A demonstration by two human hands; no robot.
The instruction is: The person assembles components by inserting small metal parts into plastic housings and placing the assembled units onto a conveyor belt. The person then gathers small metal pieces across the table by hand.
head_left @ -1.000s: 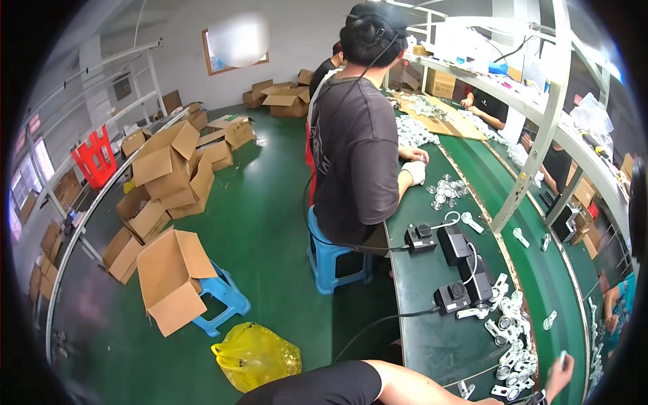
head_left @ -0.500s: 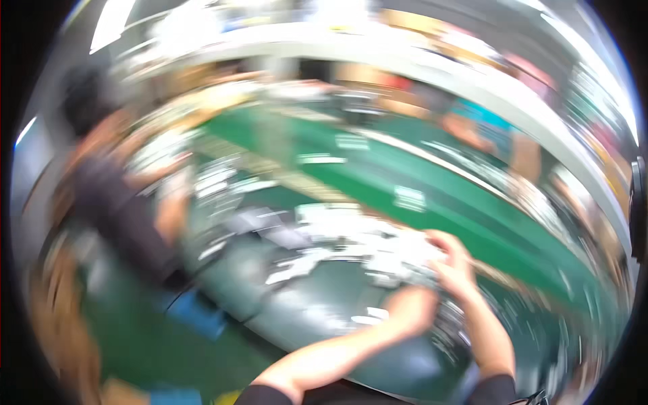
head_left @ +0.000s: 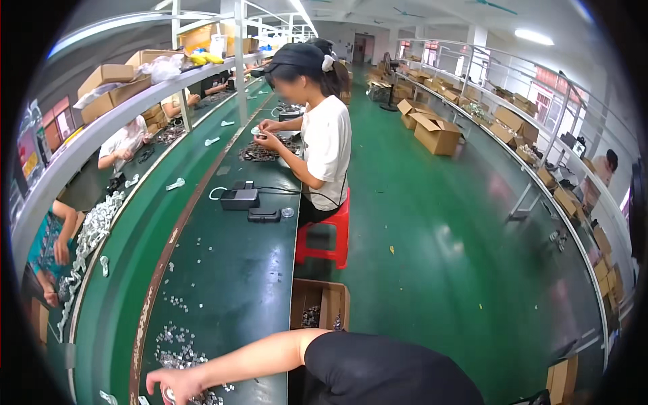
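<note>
At the lower left, my right hand [head_left: 179,383] reaches over the dark green bench [head_left: 250,277], its arm crossing from a black sleeve. The fingers curl around a small pale, round piece [head_left: 169,394], mostly covered by the hand and cut by the lower edge. Around and beyond the hand lie many small shiny metal parts [head_left: 174,347], piled close by and thinning out farther up the bench. My left hand is out of view.
A co-worker in a white shirt [head_left: 327,148] sits ahead on a red stool [head_left: 344,233]. A black box with cables [head_left: 239,198] stands between us. Left, a green conveyor [head_left: 152,233] carries white handled pieces [head_left: 175,184]. A cardboard box [head_left: 345,297] stands against the bench's right side.
My view has swung far to the right, from across the bench to along it and the aisle. Both hands showed before; only my right hand shows now, at the lower left.
</note>
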